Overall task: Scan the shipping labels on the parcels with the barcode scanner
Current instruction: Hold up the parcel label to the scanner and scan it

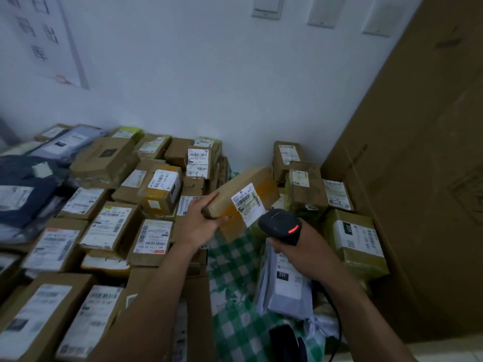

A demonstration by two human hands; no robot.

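One parcel (243,180) is lifted: your left hand (202,220) clamps fingers and thumb round its near end, and its long axis runs away from that hand, up and to the right. Its shipping label (247,202) faces the barcode scanner (279,223), head just below the label, red light lit, your right hand (300,252) wrapped round the handle. One scanner. Roughly twenty piled parcels (109,226) lie left of your left hand, and about six lie beyond your right.
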